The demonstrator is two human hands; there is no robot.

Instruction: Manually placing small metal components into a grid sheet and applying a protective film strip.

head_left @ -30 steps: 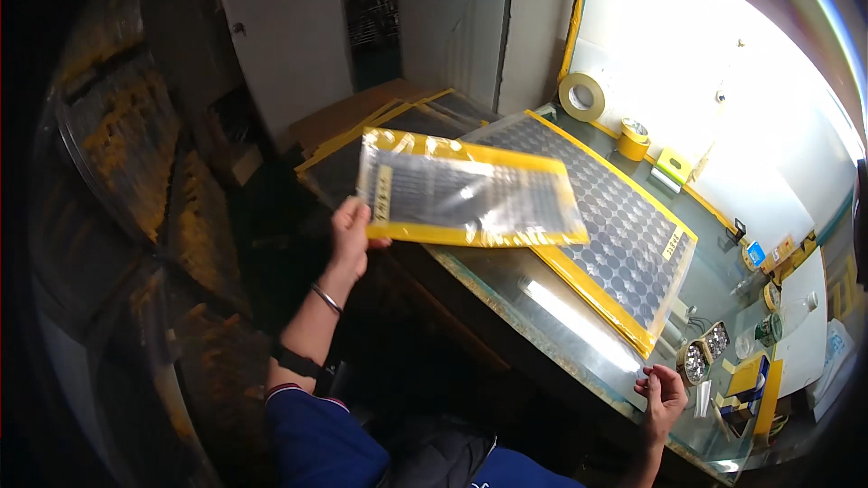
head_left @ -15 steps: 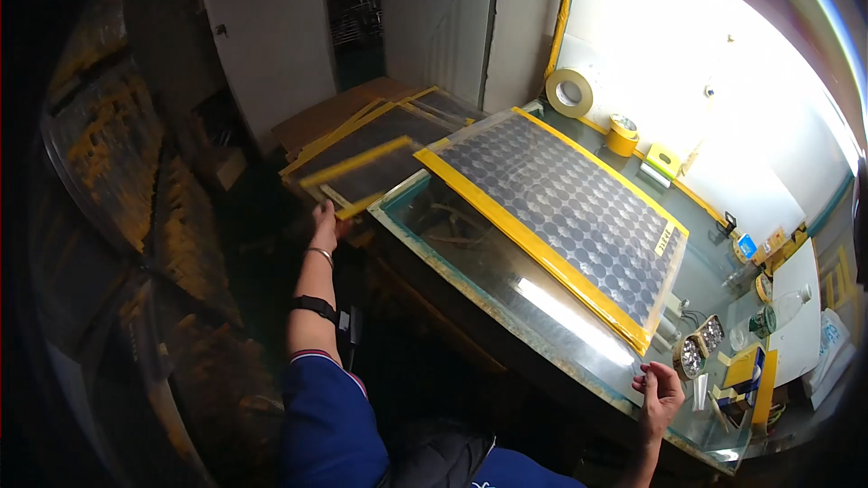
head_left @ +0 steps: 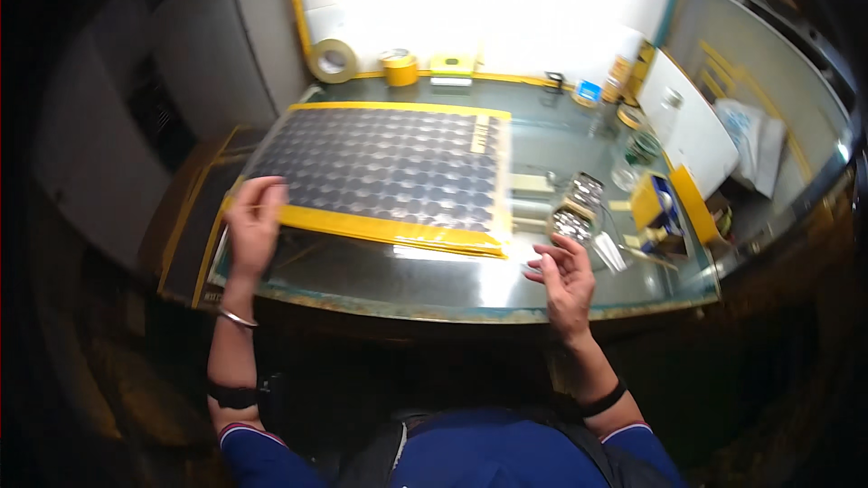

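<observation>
A clear film sheet (head_left: 380,163) patterned with rows of dark discs lies on the glass-topped table (head_left: 362,296). Yellow tape runs along its near and far edges, and a pale label (head_left: 479,134) is at its far right corner. Over the sheet's near left corner is my left hand (head_left: 253,226), somewhat blurred, its fingers apart with nothing seen in them; whether it touches the sheet I cannot tell. My right hand (head_left: 568,287) hovers just past the near right corner, fingers loosely spread and holding nothing.
More yellow-edged sheets (head_left: 194,226) lie left of the table. Tape rolls (head_left: 333,61) and a yellow block (head_left: 452,67) line the back. At right are a tin of small shiny pieces (head_left: 576,208), glass jars (head_left: 640,146), a yellow-and-blue box (head_left: 655,203) and a white board (head_left: 692,117).
The view has swung right toward the table. My left hand has left the yellow-edged sheets at the left and come over the table. My right hand has moved in over the glass.
</observation>
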